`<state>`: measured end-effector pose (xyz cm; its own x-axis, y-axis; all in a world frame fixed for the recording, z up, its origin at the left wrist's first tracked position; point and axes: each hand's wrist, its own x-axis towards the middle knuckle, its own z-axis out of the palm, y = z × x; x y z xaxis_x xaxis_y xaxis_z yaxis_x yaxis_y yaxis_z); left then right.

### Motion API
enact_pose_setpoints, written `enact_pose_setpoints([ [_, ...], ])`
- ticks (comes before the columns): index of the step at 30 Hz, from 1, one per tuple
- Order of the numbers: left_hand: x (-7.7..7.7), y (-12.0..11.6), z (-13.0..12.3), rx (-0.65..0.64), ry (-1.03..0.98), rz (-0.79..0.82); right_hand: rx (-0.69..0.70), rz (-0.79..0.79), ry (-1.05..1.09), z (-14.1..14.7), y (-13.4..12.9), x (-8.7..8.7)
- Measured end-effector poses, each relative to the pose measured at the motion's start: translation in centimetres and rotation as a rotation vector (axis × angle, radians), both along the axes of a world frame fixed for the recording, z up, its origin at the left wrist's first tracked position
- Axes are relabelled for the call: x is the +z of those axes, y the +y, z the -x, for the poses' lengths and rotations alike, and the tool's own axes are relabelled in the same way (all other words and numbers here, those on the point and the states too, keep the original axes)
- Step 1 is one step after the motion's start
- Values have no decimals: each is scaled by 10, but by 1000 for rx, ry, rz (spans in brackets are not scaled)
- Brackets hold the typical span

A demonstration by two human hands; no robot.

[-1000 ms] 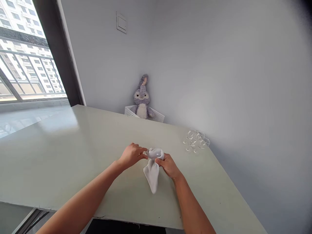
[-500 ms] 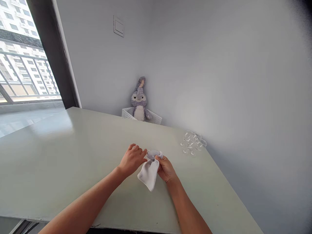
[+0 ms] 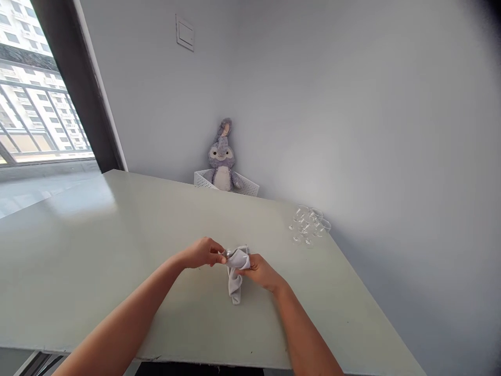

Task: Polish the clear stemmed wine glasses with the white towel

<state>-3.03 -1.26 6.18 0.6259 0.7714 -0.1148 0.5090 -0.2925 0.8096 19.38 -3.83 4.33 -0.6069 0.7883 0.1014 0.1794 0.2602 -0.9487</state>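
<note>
A light grey-white cloth [image 3: 235, 284] is bunched between my two hands, one end hanging down over the pale table [image 3: 164, 209]. My right hand [image 3: 260, 271] grips the cloth from the right, wrapped round a small clear glass [image 3: 229, 253] that is mostly hidden. From the left, my left hand [image 3: 209, 253] pinches the glass at its exposed end with thumb and fingers. Several clear stemmed glasses [image 3: 309, 225] stand in a cluster at the table's right edge, by the wall.
Beyond the far table edge, a white perforated basket [image 3: 248, 187] holds a grey plush rabbit [image 3: 222, 164] in the corner. A wall rises along the right side. A window with a railing is at the far left.
My left hand has turned and closed its fingers on the glass. The cloth has folded over the glass, its hanging end now narrower. The view has shifted slightly.
</note>
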Motion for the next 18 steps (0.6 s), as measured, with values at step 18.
enact_pose_setpoints([
  [18,-10,10,3,156,-255,297,-652,-772,-244,-31,23,-7],
])
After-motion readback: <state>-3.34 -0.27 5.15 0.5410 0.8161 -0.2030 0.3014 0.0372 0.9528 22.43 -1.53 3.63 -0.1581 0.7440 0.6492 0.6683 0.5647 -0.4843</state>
